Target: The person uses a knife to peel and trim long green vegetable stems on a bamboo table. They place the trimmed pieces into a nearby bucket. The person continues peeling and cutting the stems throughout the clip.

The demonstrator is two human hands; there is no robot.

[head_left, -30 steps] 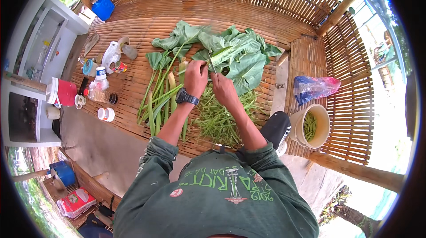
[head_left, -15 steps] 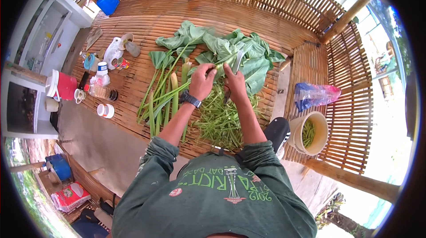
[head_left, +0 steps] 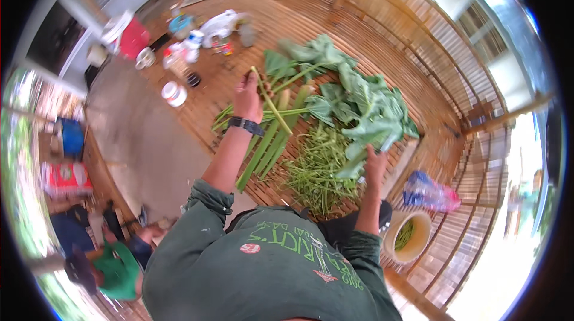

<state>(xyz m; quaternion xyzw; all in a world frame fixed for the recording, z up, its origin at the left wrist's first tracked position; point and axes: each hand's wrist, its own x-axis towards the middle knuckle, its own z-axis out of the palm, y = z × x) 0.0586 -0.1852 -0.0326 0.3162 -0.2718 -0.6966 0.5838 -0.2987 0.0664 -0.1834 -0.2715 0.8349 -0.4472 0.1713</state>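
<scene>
My left hand (head_left: 249, 97) is closed round a pale green stalk (head_left: 274, 105), raised above the longer stems on the bamboo platform. At the right, my right hand (head_left: 375, 164) is closed at the edge of a broad green leaf (head_left: 354, 164); no knife can be made out there. Beyond it spreads a heap of large leaves (head_left: 376, 108). Thick cut stalks (head_left: 269, 147) lie below my left hand, with thin stems beside them. A pile of shredded green strips (head_left: 320, 168) sits between my two arms.
A cream bucket (head_left: 412, 252) with green pieces inside stands at the right, near a blue and pink plastic bag (head_left: 430, 192). Jars, a bottle (head_left: 179, 67) and a red-and-white cooler (head_left: 127, 35) are at the far left. A person in a green shirt (head_left: 116, 270) is at lower left.
My hands have moved apart: the left carries a stalk leftward, the right has gone right and nearer with a leaf. The knife seen at my right hand is out of sight. The view has turned.
</scene>
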